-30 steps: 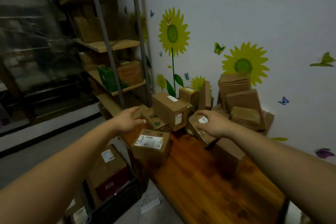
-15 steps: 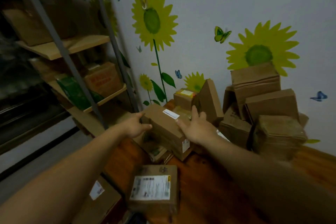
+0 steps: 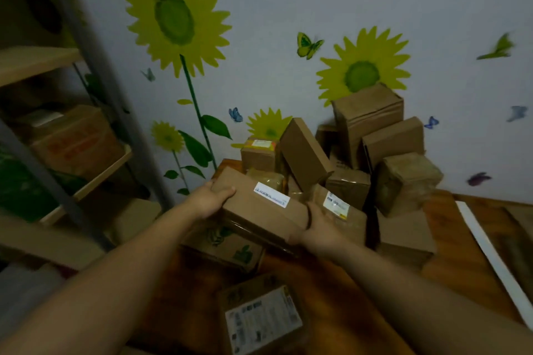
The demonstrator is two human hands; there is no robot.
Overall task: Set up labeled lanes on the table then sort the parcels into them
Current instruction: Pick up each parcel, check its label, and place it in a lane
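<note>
A long brown cardboard parcel (image 3: 253, 204) with a small white label is held between both hands, over the pile at the table's far left. My left hand (image 3: 210, 199) grips its left end, thumb on top. My right hand (image 3: 320, 228) grips its right end from the side. Behind it, several brown parcels (image 3: 366, 130) are heaped against the wall. A parcel with a large white label (image 3: 259, 317) lies on the wooden table (image 3: 360, 282) nearest me. Another labeled parcel (image 3: 340, 210) sits just right of my right hand.
A metal shelf rack (image 3: 72, 170) with boxes stands at the left. A box with green print (image 3: 230, 251) lies under the held parcel. A white strip (image 3: 490, 251) lies on the table at the right. The wall carries sunflower and butterfly stickers.
Both hands have closed round the ends of the long parcel, and it now sits a little higher and tilted. The view has moved closer to the pile.
</note>
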